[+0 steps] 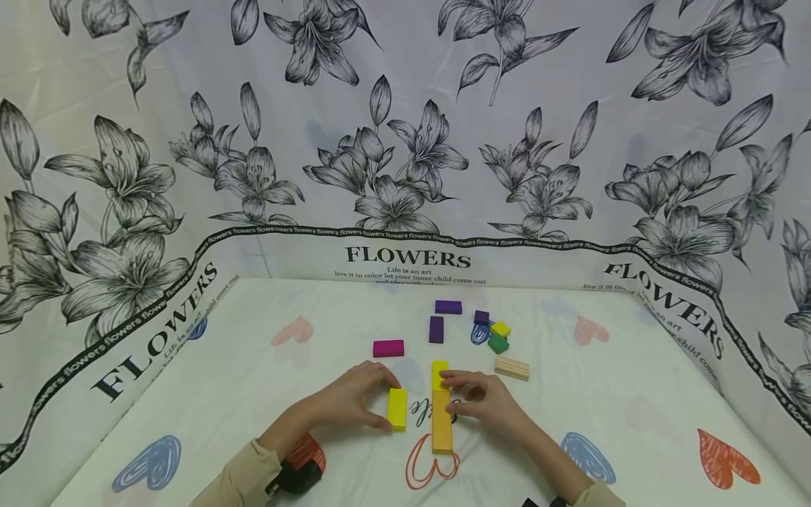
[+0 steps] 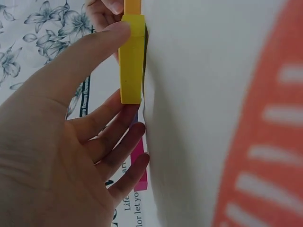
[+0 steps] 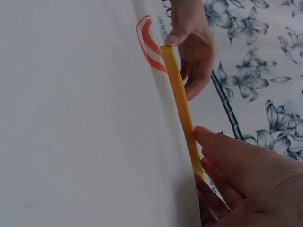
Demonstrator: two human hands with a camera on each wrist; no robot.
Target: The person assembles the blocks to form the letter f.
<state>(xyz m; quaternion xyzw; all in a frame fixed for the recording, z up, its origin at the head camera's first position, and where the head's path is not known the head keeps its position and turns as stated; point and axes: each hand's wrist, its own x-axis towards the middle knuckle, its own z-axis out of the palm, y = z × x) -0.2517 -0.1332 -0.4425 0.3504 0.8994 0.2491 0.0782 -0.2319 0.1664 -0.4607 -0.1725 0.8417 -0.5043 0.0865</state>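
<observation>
My left hand pinches a bright yellow block by its two ends, thumb at the near end and fingers at the far one. The left wrist view shows this yellow block close to the tablecloth, its remaining fingers spread loosely. To the right, an orange block and a yellow block lie end to end in a line. My right hand touches that line from its right side: the thumb rests on the orange block, and the fingertips partly cover the yellow one.
Beyond the hands lie a magenta block, purple blocks, a small dark purple block, a small yellow piece, a green piece and a plain wooden block. A flowered curtain borders the white tablecloth.
</observation>
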